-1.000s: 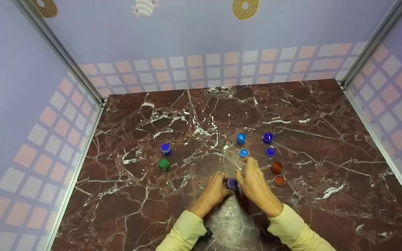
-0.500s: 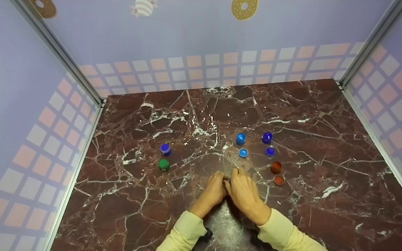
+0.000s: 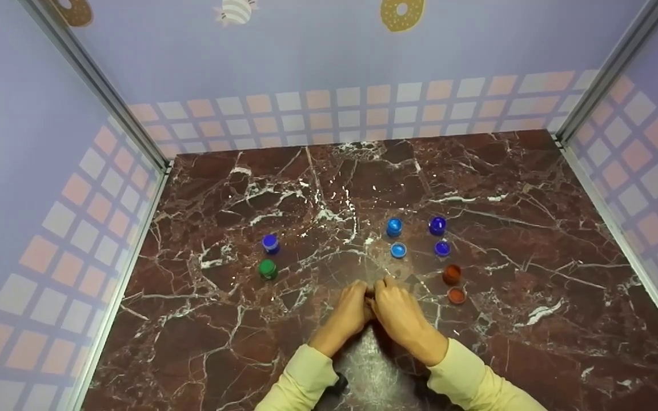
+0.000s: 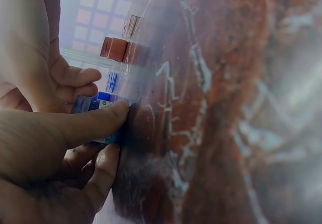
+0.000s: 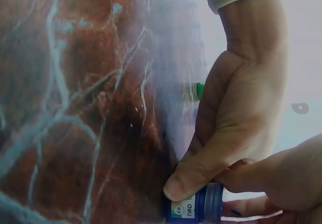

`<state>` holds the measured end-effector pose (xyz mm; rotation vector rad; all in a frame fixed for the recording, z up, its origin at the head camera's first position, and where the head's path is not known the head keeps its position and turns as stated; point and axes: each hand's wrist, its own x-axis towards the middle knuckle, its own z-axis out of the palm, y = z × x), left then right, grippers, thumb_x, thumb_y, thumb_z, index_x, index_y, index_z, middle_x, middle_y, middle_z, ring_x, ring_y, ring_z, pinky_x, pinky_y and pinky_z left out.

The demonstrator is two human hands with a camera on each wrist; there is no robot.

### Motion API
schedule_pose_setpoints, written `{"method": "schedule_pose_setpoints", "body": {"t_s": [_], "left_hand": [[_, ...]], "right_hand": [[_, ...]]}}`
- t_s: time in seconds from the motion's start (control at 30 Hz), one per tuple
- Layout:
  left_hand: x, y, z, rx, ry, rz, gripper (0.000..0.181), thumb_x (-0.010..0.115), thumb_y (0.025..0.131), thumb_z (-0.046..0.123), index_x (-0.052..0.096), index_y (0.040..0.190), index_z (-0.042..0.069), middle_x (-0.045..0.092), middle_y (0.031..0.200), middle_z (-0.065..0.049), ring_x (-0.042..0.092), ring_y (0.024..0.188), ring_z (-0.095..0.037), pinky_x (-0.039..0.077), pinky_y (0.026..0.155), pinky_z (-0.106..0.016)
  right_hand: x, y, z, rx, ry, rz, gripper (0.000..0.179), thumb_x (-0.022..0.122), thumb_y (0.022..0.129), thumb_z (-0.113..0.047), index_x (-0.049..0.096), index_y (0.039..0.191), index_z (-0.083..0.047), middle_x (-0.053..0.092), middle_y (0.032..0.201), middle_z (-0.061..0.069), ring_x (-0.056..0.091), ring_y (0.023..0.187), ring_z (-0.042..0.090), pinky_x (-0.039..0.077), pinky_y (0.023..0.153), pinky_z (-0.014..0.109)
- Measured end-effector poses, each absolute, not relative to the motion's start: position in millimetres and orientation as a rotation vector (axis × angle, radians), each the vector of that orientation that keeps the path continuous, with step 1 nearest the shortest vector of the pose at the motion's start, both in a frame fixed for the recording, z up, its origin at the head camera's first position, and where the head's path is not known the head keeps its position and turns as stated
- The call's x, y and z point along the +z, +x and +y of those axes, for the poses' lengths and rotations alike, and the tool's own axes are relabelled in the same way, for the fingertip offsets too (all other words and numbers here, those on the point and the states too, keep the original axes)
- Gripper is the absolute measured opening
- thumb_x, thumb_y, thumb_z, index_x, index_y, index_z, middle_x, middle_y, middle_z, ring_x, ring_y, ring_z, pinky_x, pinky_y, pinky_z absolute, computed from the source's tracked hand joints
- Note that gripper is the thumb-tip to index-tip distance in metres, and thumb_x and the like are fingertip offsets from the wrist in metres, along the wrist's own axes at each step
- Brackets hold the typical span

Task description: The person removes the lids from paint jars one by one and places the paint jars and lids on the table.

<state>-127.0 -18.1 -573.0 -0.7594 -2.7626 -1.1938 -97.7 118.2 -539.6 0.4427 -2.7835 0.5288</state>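
A small paint jar [image 5: 183, 210] with blue paint and a printed label stands between both hands at the near middle of the table. My left hand [image 3: 347, 313] grips its body, thumb across the label. My right hand [image 3: 402, 314] has its thumb and fingers at the clear-sided lid [image 5: 214, 204], pinching it from the other side. The head view hides the jar behind the knuckles. To the right are an orange jar [image 3: 452, 274] and its lid [image 3: 457, 295], a light blue jar [image 3: 394, 227] with a lid [image 3: 398, 250] before it, and a dark blue jar [image 3: 437, 225].
Another lid [image 3: 442, 248] lies before the dark blue jar. At the left stand a violet-blue jar [image 3: 271, 244] and a green jar [image 3: 268, 269]. Patterned panels [image 3: 329, 108] enclose the back and sides of the dark red marbled table [image 3: 220, 331].
My right hand has moved left onto the top of the jar, covering it in the head view. My left hand has stayed in place, still gripping the jar.
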Motion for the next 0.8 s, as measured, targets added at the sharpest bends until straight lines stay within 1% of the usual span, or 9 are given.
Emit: {"method": "schedule_pose_setpoints", "body": {"t_s": [0.17, 0.27, 0.4, 0.53, 0.67, 0.8], "left_hand": [[-572.3, -128.0, -17.9, -1.188, -0.762, -2.786, 0.023, 0.079, 0.071, -0.002, 0.060, 0.085, 0.002, 0.058, 0.082, -0.005, 0.060, 0.080, -0.028, 0.050, 0.078, -0.041], [-572.5, -128.3, -17.3, -1.183, -0.762, -2.782, 0.026, 0.082, 0.070, 0.000, 0.059, 0.083, 0.003, 0.058, 0.081, -0.005, 0.060, 0.078, -0.028, 0.050, 0.075, -0.041], [-571.9, -127.8, -16.2, -1.184, -0.738, -2.809, 0.029, 0.085, 0.071, 0.005, 0.058, 0.083, 0.005, 0.058, 0.082, -0.005, 0.060, 0.081, -0.031, 0.050, 0.078, -0.043], [-571.1, -127.1, -16.4, -1.172, -0.732, -2.817, 0.032, 0.089, 0.072, 0.011, 0.059, 0.085, 0.005, 0.058, 0.082, -0.005, 0.060, 0.082, -0.031, 0.049, 0.078, -0.043], [-571.0, -126.8, -17.3, -1.146, -0.758, -2.782, 0.030, 0.087, 0.072, 0.006, 0.061, 0.087, 0.003, 0.060, 0.083, -0.006, 0.062, 0.080, -0.030, 0.050, 0.076, -0.042], [-571.1, -127.4, -17.1, -1.157, -0.749, -2.780, 0.032, 0.089, 0.070, 0.007, 0.062, 0.086, 0.003, 0.061, 0.083, -0.006, 0.062, 0.080, -0.029, 0.051, 0.075, -0.041]], "right_hand": [[-537.1, -100.7, 126.7, 0.519, 0.643, -2.773, 0.021, 0.078, 0.082, 0.000, 0.058, 0.086, 0.002, 0.052, 0.082, 0.011, 0.060, 0.066, 0.033, 0.054, 0.054, 0.044], [-537.0, -103.4, 132.0, 0.499, 0.768, -2.740, 0.020, 0.078, 0.079, 0.002, 0.061, 0.090, 0.002, 0.053, 0.084, 0.011, 0.059, 0.071, 0.030, 0.054, 0.061, 0.043], [-536.3, -106.3, 137.5, 0.494, 0.877, -2.724, 0.022, 0.078, 0.078, 0.003, 0.063, 0.095, 0.002, 0.055, 0.088, 0.011, 0.060, 0.078, 0.029, 0.055, 0.069, 0.044], [-535.0, -107.9, 140.6, 0.470, 0.950, -2.727, 0.022, 0.076, 0.077, 0.006, 0.062, 0.094, 0.001, 0.054, 0.088, 0.010, 0.059, 0.078, 0.028, 0.055, 0.069, 0.042], [-532.2, -109.3, 142.2, 0.453, 1.017, -2.739, 0.021, 0.076, 0.077, 0.006, 0.061, 0.091, -0.001, 0.053, 0.087, 0.007, 0.056, 0.078, 0.025, 0.053, 0.069, 0.039], [-530.3, -110.9, 143.9, 0.455, 1.086, -2.758, 0.022, 0.075, 0.078, 0.008, 0.062, 0.092, -0.002, 0.053, 0.088, 0.006, 0.054, 0.081, 0.023, 0.053, 0.072, 0.036]]}}
